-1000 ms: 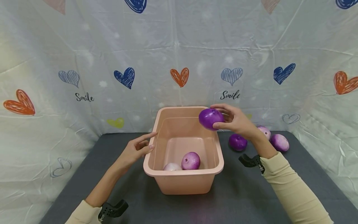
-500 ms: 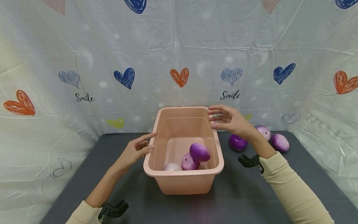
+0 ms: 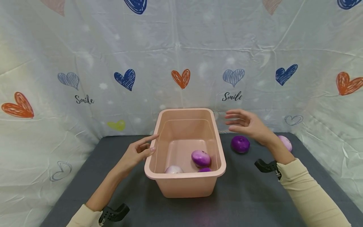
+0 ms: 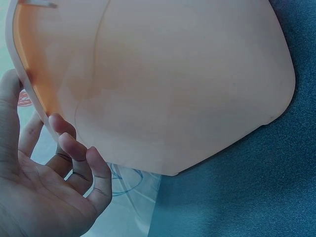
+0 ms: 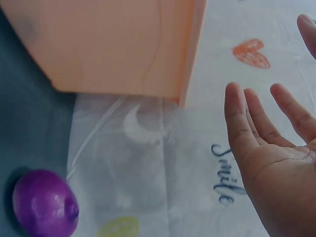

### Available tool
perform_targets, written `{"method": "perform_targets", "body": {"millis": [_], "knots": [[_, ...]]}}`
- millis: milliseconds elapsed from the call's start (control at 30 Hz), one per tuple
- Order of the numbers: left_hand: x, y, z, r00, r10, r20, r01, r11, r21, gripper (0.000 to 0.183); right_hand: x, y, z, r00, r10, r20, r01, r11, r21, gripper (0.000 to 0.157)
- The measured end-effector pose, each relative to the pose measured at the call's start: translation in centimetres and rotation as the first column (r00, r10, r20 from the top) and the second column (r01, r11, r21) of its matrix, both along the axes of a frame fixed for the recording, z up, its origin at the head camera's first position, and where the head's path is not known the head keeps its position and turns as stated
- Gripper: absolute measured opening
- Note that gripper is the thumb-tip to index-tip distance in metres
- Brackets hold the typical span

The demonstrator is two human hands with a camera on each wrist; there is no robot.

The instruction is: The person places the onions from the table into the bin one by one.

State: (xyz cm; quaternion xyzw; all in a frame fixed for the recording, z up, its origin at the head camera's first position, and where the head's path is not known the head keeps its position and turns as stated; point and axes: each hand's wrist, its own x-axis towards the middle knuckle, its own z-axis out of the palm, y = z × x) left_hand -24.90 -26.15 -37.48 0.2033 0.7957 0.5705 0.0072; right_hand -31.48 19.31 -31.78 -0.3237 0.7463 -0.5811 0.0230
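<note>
My left hand rests on the left rim of a peach plastic tub, index finger and thumb lying on the edge. In the left wrist view, its other fingers bend loosely beside the outer wall. To the right of the tub, my right hand hovers in the air with fingers spread and nothing between them. Inside the tub lie a pinkish-purple onion, a pale onion and a dark purple onion, the latter two partly hidden by the front rim. Another dark purple onion sits on the table near my right hand.
Behind my right forearm, a pale pink-purple onion shows on the dark table. A white curtain printed with hearts and "Smile" hangs at the back and sides.
My right hand let go of a dark purple onion, which dropped into the tub and displaced the pinkish one. The hand then moved right, away from the rim. My left hand stayed put.
</note>
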Motion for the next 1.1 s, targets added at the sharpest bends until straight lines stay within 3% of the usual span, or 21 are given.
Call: {"method": "perform_targets", "body": {"millis": [400, 767, 1100], "knots": [[0.0, 0.0, -0.1, 1.0, -0.01, -0.008, 0.01, 1.0, 0.003, 0.053, 0.2, 3.5, -2.3, 0.997, -0.073, 0.033, 0.071, 0.996, 0.045, 0.054], [0.0, 0.0, 0.0, 1.0, -0.011, -0.01, 0.011, 1.0, 0.001, 0.053, -0.1, 6.7, -7.0, 0.976, -0.204, 0.075, 0.196, 0.975, 0.105, 0.062], [0.1, 0.0, -0.1, 1.0, 0.001, -0.008, -0.001, 1.0, -0.005, 0.052, -0.3, 7.6, -9.9, 0.958, -0.244, 0.152, 0.224, 0.965, 0.139, 0.076]]}}
